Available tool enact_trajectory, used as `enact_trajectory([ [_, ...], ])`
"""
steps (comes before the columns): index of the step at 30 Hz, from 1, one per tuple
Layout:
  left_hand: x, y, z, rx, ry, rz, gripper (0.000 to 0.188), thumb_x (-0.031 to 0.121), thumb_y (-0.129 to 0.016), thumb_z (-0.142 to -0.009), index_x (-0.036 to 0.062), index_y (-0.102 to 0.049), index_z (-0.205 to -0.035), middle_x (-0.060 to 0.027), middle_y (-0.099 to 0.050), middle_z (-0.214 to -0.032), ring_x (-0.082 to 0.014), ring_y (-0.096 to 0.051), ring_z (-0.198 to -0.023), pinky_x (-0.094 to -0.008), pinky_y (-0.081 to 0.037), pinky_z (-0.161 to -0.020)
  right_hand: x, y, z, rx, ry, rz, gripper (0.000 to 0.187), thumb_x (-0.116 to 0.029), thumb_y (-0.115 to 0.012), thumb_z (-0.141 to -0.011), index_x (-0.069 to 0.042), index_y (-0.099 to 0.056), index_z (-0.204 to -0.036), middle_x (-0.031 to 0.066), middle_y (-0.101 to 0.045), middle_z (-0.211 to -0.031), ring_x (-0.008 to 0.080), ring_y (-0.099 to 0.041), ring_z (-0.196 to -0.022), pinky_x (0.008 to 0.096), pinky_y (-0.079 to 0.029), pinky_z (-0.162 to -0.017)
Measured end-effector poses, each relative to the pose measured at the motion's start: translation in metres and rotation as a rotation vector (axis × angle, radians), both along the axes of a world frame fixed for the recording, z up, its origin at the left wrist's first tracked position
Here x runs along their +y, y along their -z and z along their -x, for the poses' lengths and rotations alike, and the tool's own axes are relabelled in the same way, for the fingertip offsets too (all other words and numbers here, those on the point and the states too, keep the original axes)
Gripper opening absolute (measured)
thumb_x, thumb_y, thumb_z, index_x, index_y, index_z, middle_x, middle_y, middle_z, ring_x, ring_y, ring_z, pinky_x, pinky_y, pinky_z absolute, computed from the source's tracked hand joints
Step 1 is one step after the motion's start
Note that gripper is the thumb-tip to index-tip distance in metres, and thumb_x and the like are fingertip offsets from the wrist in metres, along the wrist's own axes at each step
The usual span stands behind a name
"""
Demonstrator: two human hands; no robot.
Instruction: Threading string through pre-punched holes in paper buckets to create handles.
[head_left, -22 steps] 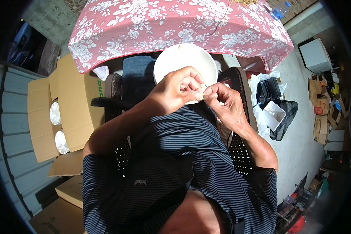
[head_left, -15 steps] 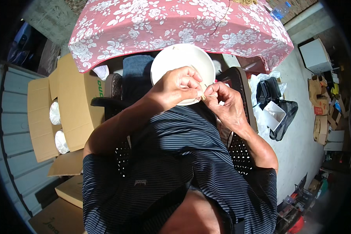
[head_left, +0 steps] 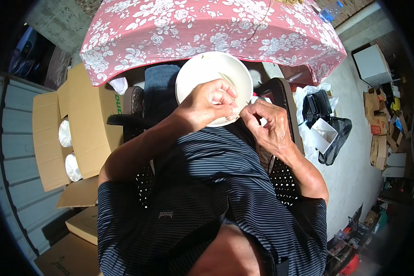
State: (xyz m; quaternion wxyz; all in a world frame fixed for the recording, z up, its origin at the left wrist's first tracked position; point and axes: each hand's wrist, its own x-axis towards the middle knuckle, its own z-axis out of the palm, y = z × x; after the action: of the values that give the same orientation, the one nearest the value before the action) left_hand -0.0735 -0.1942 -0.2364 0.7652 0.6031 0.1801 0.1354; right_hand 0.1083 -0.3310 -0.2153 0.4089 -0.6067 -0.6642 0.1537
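Observation:
A round white bowl (head_left: pixel 188 76) rests at my lap, just below the table edge, with a few thin pale-green strands (head_left: pixel 224 76) inside it. Over its near rim, my left hand (head_left: pixel 208 103) is closed, thumb against the curled fingers; what it pinches is too small to make out. My right hand (head_left: pixel 270 123) is at the bowl's right rim, thumb and forefinger pinched on a thin strand whose dark tip shows above them. The two sets of fingertips nearly meet, with a small gap between them.
A table with a pink floral cloth (head_left: pixel 179 34) stands ahead, a plastic bottle (head_left: pixel 330 11) at its far right. Chair armrests (head_left: pixel 287 99) flank me. Open cardboard boxes (head_left: pixel 89 124) are at left; a white container (head_left: pixel 323 135) and black bag (head_left: pixel 338 142) lie at right.
My right hand's fingertips have drawn slightly away from the left's, and the pale strand that showed between them is now hardly visible. The bowl has shifted slightly left.

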Motion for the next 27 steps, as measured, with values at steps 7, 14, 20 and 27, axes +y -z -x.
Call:
enact_trajectory([
  [7, 0.005, -0.006, 0.010, 0.040, 0.158, -0.087, 0.033, 0.001, -0.069, -0.096, -0.0034, -0.053, -0.124, -0.0090, -0.069, -0.096, -0.0132, -0.067, -0.091, -0.0292, -0.053, -0.085, -0.001, -0.003, -0.008, 0.233, 0.011, 0.208, 0.011, -0.005, -0.068, -0.092, 0.002, -0.069, -0.084, 0.0015, -0.065, -0.071, 0.0052, -0.054, -0.064, 0.0268, -0.043, -0.057],
  [14, -0.001, -0.023, 0.018, 0.086, 0.221, -0.520, 0.032, 0.000, -0.068, -0.090, -0.0004, -0.060, -0.121, -0.0111, -0.071, -0.088, -0.0168, -0.069, -0.086, -0.0323, -0.054, -0.082, 0.004, -0.012, -0.026, 0.832, 0.034, 0.484, 0.013, -0.008, -0.067, -0.094, 0.001, -0.073, -0.086, -0.0024, -0.065, -0.076, 0.0037, -0.053, -0.068, 0.0233, -0.042, -0.064],
  [20, -0.007, -0.011, 0.013, 0.020, 0.255, -0.659, 0.035, 0.004, -0.069, -0.090, 0.0014, -0.060, -0.123, -0.0124, -0.068, -0.082, -0.0236, -0.068, -0.075, -0.0357, -0.052, -0.072, 0.002, -0.017, -0.029, 0.643, -0.031, 0.419, 0.013, -0.008, -0.064, -0.098, 0.003, -0.072, -0.096, -0.0009, -0.065, -0.079, 0.0045, -0.052, -0.069, 0.0229, -0.042, -0.063],
  [27, -0.014, -0.024, 0.001, 0.111, 0.120, -0.566, 0.022, 0.020, -0.079, -0.088, 0.0041, -0.073, -0.102, -0.0116, -0.067, -0.072, -0.0278, -0.067, -0.064, -0.0379, -0.051, -0.062, -0.002, -0.030, -0.028, 0.485, -0.070, 0.369, 0.011, -0.007, -0.071, -0.097, 0.003, -0.072, -0.104, 0.0004, -0.068, -0.088, 0.0083, -0.057, -0.075, 0.0270, -0.048, -0.069],
])
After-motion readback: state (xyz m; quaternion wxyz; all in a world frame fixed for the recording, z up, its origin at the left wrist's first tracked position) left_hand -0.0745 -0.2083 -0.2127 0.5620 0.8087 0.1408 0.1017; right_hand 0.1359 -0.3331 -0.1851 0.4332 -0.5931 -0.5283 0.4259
